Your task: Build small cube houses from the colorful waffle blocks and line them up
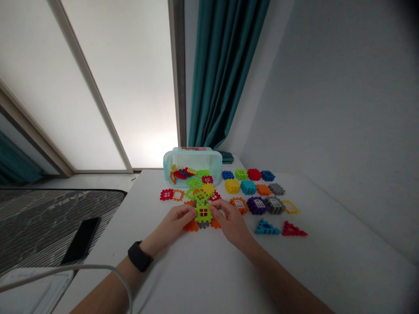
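Observation:
My left hand (175, 226) and my right hand (231, 222) meet over the white table (203, 270), each pinching one side of a lime-green window block (203, 213) with a red pane. Orange and grey blocks (203, 225) lie right under it. A black watch (139, 256) sits on my left wrist. Behind the hands lies a loose heap of coloured blocks (196, 189), spilling from a tipped pale-blue plastic tub (193, 162).
Sorted block stacks (252, 185) stand in rows to the right, with a blue triangle (266, 227) and a red triangle (293, 230) in front. A black phone (81, 240) lies on the striped bed at left. A teal curtain (222, 74) hangs behind; a white cable (65, 270) crosses the lower left.

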Available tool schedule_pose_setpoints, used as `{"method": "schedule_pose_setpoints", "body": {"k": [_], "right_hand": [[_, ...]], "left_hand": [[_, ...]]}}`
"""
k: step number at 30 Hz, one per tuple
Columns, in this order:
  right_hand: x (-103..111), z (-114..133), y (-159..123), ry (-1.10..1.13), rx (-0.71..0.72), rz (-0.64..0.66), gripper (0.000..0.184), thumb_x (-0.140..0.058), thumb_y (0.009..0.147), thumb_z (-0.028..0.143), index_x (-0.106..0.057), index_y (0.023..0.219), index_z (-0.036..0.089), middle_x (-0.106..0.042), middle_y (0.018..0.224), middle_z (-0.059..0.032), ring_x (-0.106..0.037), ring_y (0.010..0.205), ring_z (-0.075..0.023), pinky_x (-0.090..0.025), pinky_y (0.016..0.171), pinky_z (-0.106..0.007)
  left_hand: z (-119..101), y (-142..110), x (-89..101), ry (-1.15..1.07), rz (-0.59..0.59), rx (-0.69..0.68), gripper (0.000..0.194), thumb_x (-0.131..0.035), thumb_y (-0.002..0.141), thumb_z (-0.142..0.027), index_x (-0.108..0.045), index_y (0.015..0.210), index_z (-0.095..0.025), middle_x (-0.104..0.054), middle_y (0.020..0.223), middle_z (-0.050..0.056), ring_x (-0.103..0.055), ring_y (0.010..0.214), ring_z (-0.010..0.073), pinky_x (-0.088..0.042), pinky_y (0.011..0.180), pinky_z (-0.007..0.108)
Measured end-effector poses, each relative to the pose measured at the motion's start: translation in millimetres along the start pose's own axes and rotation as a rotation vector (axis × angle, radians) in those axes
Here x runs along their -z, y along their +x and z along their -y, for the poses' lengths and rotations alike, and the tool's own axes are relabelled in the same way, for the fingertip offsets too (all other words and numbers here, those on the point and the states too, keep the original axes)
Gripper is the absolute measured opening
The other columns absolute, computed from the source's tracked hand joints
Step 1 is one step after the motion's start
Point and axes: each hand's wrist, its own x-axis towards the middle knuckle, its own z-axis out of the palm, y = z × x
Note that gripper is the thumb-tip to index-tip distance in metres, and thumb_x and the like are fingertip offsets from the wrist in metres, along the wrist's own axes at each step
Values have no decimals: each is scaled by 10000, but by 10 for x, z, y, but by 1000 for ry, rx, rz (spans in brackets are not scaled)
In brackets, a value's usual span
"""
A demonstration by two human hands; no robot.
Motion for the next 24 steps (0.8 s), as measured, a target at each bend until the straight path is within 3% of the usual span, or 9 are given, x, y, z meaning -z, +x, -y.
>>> {"method": "schedule_pose_setpoints", "body": {"k": [4,7,11,16,20,24], "right_hand": [[27,-32,-46,-238,421,-121,141,-543,988,269,-679,1002,238,-708,920,-60,-648,888,-213,-537,823,-366],[40,-37,-57,-307,586,-112,165,-534,995,186,-659,1080,252,-710,1019,-67,-658,983,-209,-551,884,-366],[48,-78,-38,-382,628,-52,167,-525,999,163,-642,1084,246,-688,1108,-82,-650,1080,-212,-555,937,-378],[35,-88,-45,-431,647,-4,149,-525,983,143,-621,1032,246,-661,1137,-92,-647,1069,-211,-565,924,-392],[35,-20,-59,-487,621,-12,207,-600,937,190,-610,1135,250,-624,1248,-123,-595,1196,-264,-527,1003,-472],[48,10,-46,-484,620,13,258,-627,933,240,-580,1186,251,-604,1326,-129,-548,1287,-279,-480,1070,-508]], "left_hand": [[-35,-8,16,13,9,-72,360,-614,917,-523,-685,938,-171,-662,863,33,-596,801,174,-467,746,289],[-21,-12,42,58,-39,-139,302,-651,898,-455,-669,1040,-189,-693,953,56,-649,876,203,-513,819,331],[21,-31,81,293,-154,-279,281,-668,871,-324,-634,1124,-207,-700,1051,74,-663,954,216,-534,884,367],[31,-50,118,691,-288,-579,391,-678,813,-201,-581,1191,-221,-709,1125,94,-661,1040,251,-514,945,429],[35,-40,149,796,-290,-769,354,-679,837,-194,-555,1167,-230,-724,1118,103,-677,1033,255,-511,930,443],[41,-38,164,813,-266,-837,347,-678,861,-206,-543,1179,-232,-729,1131,109,-680,1021,249,-498,955,459]]}}
